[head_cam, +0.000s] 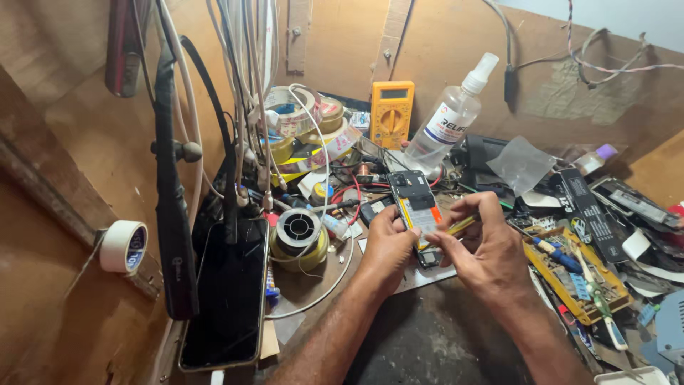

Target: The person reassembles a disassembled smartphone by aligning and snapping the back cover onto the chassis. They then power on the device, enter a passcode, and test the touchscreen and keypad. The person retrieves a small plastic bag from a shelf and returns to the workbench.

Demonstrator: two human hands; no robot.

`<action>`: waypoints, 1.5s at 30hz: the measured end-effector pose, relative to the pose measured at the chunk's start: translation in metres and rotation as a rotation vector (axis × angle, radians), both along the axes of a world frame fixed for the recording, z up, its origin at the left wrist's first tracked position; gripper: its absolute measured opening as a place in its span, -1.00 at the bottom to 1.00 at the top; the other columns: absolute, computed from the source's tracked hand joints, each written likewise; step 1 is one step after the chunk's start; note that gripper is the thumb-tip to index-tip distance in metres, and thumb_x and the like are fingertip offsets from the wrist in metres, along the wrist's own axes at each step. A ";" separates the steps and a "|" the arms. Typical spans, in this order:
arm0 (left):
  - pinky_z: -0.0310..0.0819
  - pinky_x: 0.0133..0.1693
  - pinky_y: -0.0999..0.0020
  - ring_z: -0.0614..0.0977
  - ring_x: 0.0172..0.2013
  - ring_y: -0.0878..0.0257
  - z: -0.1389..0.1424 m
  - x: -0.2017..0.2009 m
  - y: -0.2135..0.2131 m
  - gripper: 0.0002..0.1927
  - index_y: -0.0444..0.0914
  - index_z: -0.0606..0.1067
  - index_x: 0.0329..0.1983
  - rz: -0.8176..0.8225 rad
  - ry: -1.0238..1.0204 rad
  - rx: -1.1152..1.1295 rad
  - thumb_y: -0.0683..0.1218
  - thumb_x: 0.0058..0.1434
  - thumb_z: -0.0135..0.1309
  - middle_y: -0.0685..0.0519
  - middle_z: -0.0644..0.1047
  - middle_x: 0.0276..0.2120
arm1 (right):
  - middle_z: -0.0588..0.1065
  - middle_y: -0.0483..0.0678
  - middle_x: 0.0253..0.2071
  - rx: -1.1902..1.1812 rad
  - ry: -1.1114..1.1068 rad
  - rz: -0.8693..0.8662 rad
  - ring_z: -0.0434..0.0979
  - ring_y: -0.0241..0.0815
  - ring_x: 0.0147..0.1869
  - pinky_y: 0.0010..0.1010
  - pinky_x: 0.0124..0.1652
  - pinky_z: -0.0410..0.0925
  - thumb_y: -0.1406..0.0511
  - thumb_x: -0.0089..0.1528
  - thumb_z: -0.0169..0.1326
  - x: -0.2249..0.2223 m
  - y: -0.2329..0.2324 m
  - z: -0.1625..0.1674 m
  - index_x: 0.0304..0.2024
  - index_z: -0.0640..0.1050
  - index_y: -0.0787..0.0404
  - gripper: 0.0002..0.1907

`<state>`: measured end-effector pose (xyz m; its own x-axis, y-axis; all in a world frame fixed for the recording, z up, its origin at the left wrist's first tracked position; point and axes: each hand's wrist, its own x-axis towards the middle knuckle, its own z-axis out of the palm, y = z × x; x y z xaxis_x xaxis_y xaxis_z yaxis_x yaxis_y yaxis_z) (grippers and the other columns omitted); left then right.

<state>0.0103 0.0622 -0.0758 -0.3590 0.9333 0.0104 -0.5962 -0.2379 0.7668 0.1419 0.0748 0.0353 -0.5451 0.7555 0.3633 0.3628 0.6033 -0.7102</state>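
At the far left I see a roll of white tape (123, 246) hung on the wooden wall, and just right of it a black neckband cable (173, 214) dangling over a dark-screened phone (226, 296) that leans near the left edge of the bench. Further right stands a spool of solder wire (298, 235), with stacked tape rolls (303, 121) behind it at the far side. My left hand (385, 246) sits at the centre, fingers curled around the left edge of an opened phone (415, 210) with its back cover off, gripping it tilted above the bench. My right hand (484, 246) pinches a thin yellow tool (463, 225), its tip touching the phone's lower half. Far behind stand a yellow multimeter (391, 113) and a clear spray bottle (452, 114). To the right lies a yellow parts tray (570, 274) holding small tools.
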 end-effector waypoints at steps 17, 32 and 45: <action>0.62 -0.23 0.22 0.69 -0.20 0.16 -0.007 0.002 0.004 -0.61 -0.34 0.37 0.16 -0.015 -0.081 -0.045 -0.37 0.25 -0.09 -0.09 0.64 -0.15 | 0.59 -0.14 -0.37 -0.088 0.082 0.136 0.64 -0.40 -0.41 -0.53 -0.44 0.54 0.39 0.18 0.18 0.005 -0.001 0.000 -0.11 0.37 0.22 -0.70; 0.64 -0.22 0.26 0.70 -0.20 0.16 0.000 0.001 0.001 -0.62 -0.36 0.37 0.14 -0.019 -0.063 -0.035 -0.38 0.25 -0.10 -0.10 0.64 -0.15 | 0.56 -0.04 -0.47 -0.090 0.024 0.008 0.60 -0.34 -0.46 -0.47 -0.49 0.47 0.40 0.18 0.26 0.000 -0.001 0.003 -0.13 0.39 0.24 -0.68; 0.64 -0.17 0.27 0.70 -0.18 0.17 -0.003 0.000 0.002 -0.59 -0.38 0.36 0.16 -0.013 -0.069 -0.028 -0.39 0.22 -0.11 -0.09 0.64 -0.15 | 0.56 0.01 -0.48 -0.063 -0.079 -0.109 0.58 -0.28 -0.51 -0.42 -0.53 0.41 0.37 0.18 0.31 -0.001 -0.004 0.003 -0.14 0.38 0.24 -0.65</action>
